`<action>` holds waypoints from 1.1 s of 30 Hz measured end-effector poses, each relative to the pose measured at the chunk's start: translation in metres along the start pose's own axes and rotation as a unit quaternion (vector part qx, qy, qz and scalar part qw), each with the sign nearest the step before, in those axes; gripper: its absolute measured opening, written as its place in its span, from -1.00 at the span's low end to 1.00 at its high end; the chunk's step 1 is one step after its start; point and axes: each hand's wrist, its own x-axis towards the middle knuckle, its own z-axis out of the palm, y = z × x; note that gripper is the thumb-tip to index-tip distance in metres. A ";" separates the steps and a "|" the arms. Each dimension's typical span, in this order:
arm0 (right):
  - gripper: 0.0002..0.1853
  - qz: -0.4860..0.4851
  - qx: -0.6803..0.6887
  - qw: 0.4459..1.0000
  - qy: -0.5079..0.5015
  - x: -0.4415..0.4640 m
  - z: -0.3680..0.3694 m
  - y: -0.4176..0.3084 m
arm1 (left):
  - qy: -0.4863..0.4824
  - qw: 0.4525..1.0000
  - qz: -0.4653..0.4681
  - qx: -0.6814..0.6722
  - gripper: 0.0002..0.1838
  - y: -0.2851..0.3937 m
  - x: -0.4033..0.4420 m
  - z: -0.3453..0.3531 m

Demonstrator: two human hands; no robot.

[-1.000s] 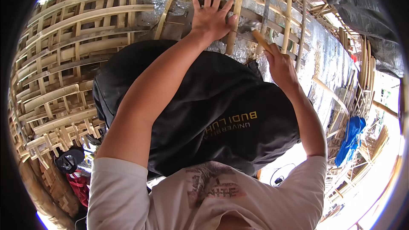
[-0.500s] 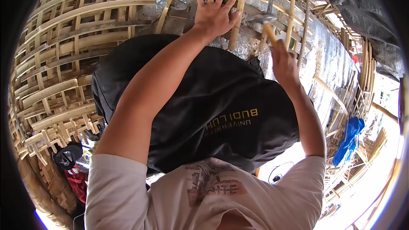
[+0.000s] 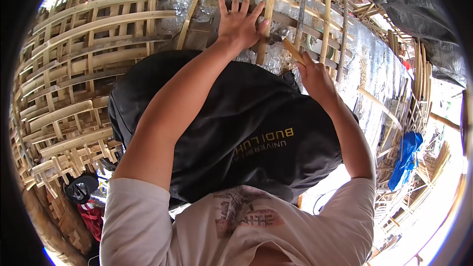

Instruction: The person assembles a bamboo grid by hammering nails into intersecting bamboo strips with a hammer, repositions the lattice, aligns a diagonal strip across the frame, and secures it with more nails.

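Observation:
My left hand (image 3: 238,25) lies with fingers spread on the bamboo lattice, its thumb against an upright bamboo strip (image 3: 267,24). In my right hand (image 3: 316,79) is a hammer (image 3: 294,51), gripped by its wooden handle. The hammer's dark head is at the same upright strip, just right of and below my left thumb; whether it touches the strip I cannot tell. A black bag or cover (image 3: 221,113) with yellow and grey lettering spreads under my forearms, in front of my shirt.
Woven bamboo slats (image 3: 93,54) fill the left side. Silvery sheeting (image 3: 377,69) lies behind the lattice on the right. Dark plastic sheeting (image 3: 404,5) hangs at upper right. A blue cloth or bag (image 3: 406,160) is at right, and a black cap (image 3: 81,188) at lower left.
My right hand has brought the hammer down and to the left, so its head is now close to my left thumb. My left hand stays spread on the lattice; the view has shifted slightly.

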 end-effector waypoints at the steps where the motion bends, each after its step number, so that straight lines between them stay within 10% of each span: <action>1: -0.59 -0.004 0.000 1.000 0.005 0.000 0.000 0.000 | 0.001 1.000 0.001 -0.001 -0.36 0.000 0.000 0.000; 17: -0.67 -0.008 0.002 1.000 0.004 -0.002 -0.011 -0.006 | 0.087 0.995 0.029 -0.027 -0.28 -0.008 0.020 -0.011; 25: -0.65 -0.008 0.018 1.000 0.000 -0.003 -0.012 -0.002 | 0.037 0.967 -0.236 -0.093 -0.06 -0.042 0.033 -0.013; 33: -0.63 0.005 0.013 1.000 -0.009 -0.001 -0.015 -0.004 | -0.010 0.956 -0.276 -0.097 -0.27 -0.044 0.032 -0.011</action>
